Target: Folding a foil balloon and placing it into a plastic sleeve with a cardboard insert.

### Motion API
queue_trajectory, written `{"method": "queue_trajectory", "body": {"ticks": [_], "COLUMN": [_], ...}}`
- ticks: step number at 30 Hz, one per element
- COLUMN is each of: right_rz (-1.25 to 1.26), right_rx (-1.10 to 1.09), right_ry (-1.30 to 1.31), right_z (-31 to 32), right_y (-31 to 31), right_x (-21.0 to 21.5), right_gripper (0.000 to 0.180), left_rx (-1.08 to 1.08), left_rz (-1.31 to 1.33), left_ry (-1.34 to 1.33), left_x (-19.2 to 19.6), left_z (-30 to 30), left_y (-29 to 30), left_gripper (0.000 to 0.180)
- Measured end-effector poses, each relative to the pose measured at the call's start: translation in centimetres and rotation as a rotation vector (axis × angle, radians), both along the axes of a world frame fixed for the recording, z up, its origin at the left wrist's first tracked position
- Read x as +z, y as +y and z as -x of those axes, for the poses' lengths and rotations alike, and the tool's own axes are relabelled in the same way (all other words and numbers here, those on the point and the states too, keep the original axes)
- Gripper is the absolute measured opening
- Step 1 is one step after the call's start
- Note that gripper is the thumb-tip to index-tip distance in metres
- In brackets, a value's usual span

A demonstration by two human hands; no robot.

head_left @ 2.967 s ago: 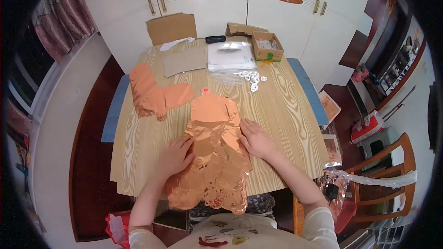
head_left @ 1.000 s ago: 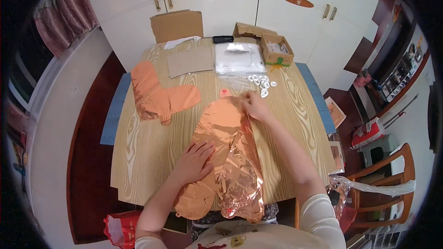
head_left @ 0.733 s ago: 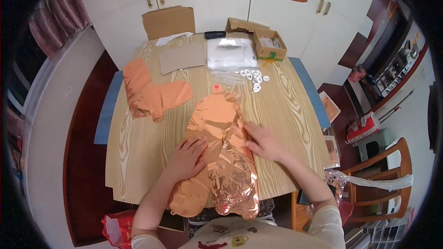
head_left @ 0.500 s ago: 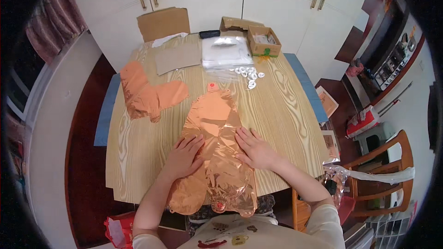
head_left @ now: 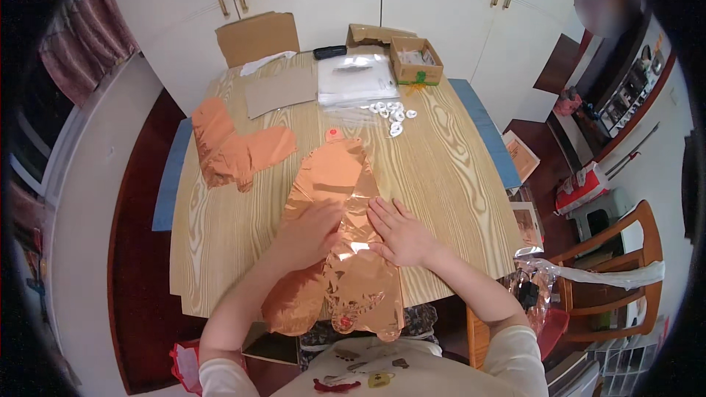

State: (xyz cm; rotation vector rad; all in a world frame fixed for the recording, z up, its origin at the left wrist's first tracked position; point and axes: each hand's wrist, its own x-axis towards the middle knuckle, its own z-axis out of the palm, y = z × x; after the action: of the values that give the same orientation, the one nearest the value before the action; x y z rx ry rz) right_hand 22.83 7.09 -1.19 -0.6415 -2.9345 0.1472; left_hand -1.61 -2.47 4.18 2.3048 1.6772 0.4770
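Note:
A flat, uninflated rose-gold foil balloon (head_left: 331,169) lies in front of me, its lower end hanging over the table's near edge. My left hand (head_left: 310,234) rests across its middle, palm down, fingers stretched toward the right. On the balloon's right border lies my right hand (head_left: 401,234), flat with the fingers spread a little. Neither hand grips anything. A second rose-gold foil balloon (head_left: 234,148), bent like an L, is spread out at the left of the table.
Farther back on the wooden table (head_left: 456,213) are clear plastic bags (head_left: 357,82), several white ribbon rolls (head_left: 396,112), a grey-brown card sheet (head_left: 281,92), a black object (head_left: 329,52) and a small cardboard box (head_left: 417,62). A wooden chair (head_left: 647,250) stands at the right.
My left hand has slid right and slightly up, onto the balloon's middle. The right hand stays at the right border. The whole view has shifted slightly, and a blurred shape now shows at the upper right.

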Motion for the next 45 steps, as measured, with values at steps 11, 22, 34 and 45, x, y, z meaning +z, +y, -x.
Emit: {"method": "queue_trajectory", "body": {"ticks": [11, 22, 34, 45], "right_rz": [-0.015, 0.027, 0.073, 0.021], "right_rx": [-0.006, 0.323, 0.456, 0.454], "right_ry": [-0.016, -0.067, 0.029, 0.030], "right_z": [0.3, -2.9, 1.4, 1.4], "right_y": [-0.1, -2.1, -2.9, -3.2], "right_x": [-0.2, 1.0, 1.1, 0.8], "right_gripper": [0.072, 0.051, 0.047, 0.043], "left_rx": [-0.080, -0.054, -0.055, 0.207], "left_rz": [-0.105, -0.095, -0.096, -0.236], "left_ry": [0.203, 0.305, 0.335, -0.071], "left_x": [-6.2, -5.1, -5.4, -1.4], "left_z": [-1.6, -1.3, -1.4, 2.1], "left_y": [10.5, 10.4, 10.6, -0.4], "left_gripper": [0.055, 0.085, 0.094, 0.069]}}
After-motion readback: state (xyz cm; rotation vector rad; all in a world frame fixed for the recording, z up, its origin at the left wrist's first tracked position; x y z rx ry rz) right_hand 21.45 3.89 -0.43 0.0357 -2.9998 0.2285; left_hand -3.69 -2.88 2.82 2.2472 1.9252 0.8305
